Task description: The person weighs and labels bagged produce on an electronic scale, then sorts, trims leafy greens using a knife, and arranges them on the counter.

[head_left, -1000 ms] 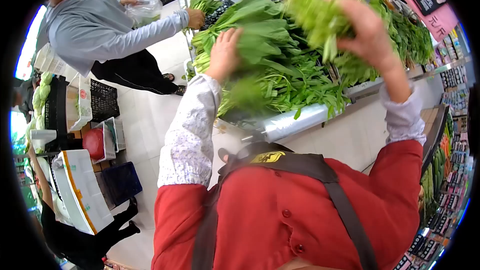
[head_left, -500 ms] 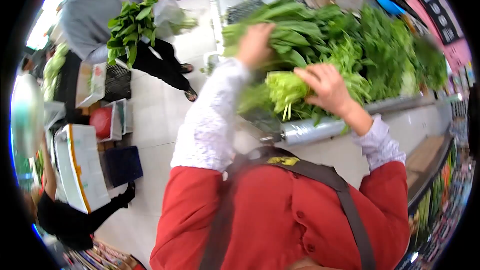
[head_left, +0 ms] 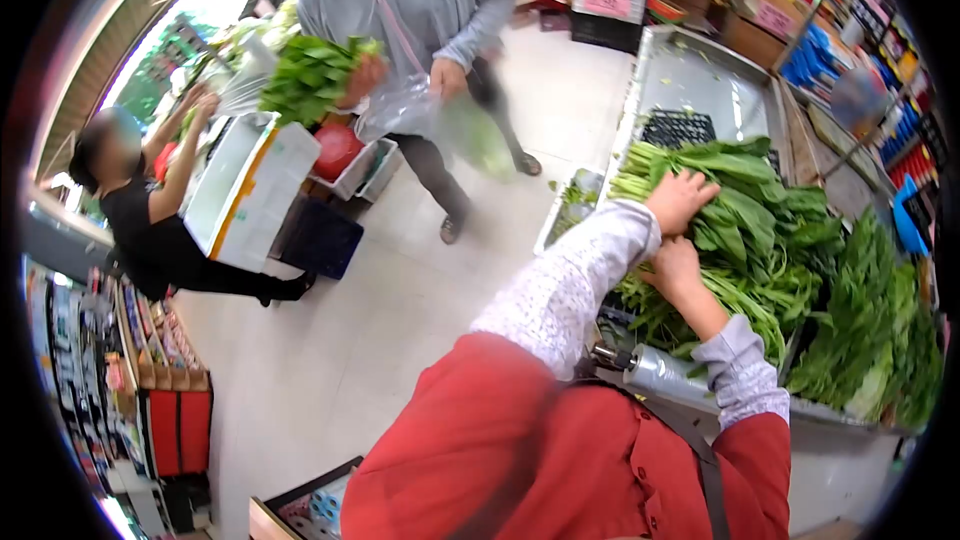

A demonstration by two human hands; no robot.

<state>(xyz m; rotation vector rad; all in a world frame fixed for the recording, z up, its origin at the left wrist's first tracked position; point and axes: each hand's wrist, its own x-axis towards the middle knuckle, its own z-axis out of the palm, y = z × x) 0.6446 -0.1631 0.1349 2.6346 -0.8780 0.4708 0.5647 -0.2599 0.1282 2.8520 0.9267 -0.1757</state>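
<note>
My left hand lies over the stems and leaves of a pile of leafy greens, with its fingers stretched out and slightly apart. Just below it, close to the left wrist, is my right hand, bent in among the greens. Its fingertips are partly hidden, so any hold on a stem cannot be made out. Thinner-stemmed greens lie beneath and beside the right hand. Both hands are at the left side of the heap.
A metal display bin holds the greens and a black crate. A plastic film roll lies along its near edge. One person carries leafy greens and plastic bags; another stands by a white foam box.
My view has turned left. My right hand has moved beside my left hand, and the pale-stemmed bunch it held no longer shows in it. The person in grey has turned and moved.
</note>
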